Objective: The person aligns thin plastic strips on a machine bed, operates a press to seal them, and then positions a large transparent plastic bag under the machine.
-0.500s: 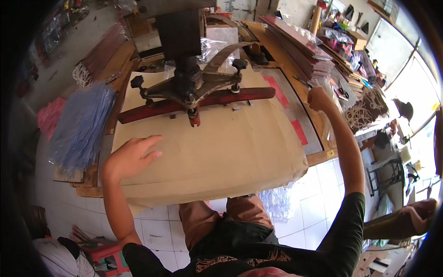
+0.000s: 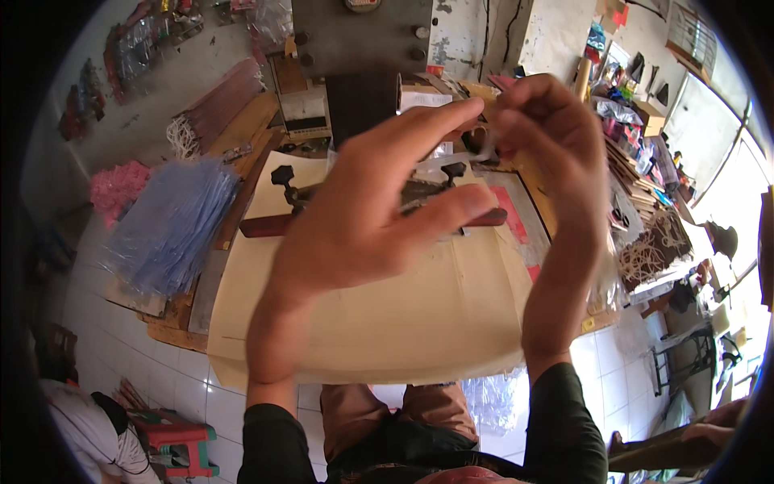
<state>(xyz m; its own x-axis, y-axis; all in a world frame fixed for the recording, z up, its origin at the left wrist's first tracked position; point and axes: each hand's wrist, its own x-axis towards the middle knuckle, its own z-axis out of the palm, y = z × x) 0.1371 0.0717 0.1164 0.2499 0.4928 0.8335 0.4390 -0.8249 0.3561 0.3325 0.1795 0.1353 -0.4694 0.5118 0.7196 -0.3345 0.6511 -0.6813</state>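
My left hand (image 2: 351, 210) is raised in front of the press, with its thumb and fingers stretched apart and nothing visible in it. Higher up on the right, my right hand (image 2: 560, 141) is curled, thumb and fingertips drawn together close to the left fingertips. Blur hides what its fingers hold, if anything. Behind the hands stands the dark press (image 2: 363, 113), its clamp with black knobs and a dark red bar (image 2: 266, 227) mostly covered by my left hand. Beneath lies a large tan paper sheet (image 2: 403, 323) over the work surface.
To the left, blue plastic sleeves (image 2: 173, 222) lie stacked beside a pink bundle (image 2: 119, 189). Brown bags with white cords (image 2: 657, 246) sit at the right, near scissors (image 2: 619, 218). A red and green stool (image 2: 173, 444) stands at lower left, beside another person (image 2: 97, 431).
Both hands have risen from the work surface and come together in front of the press. My right hand has moved inward from the right edge, and the view has tilted up.
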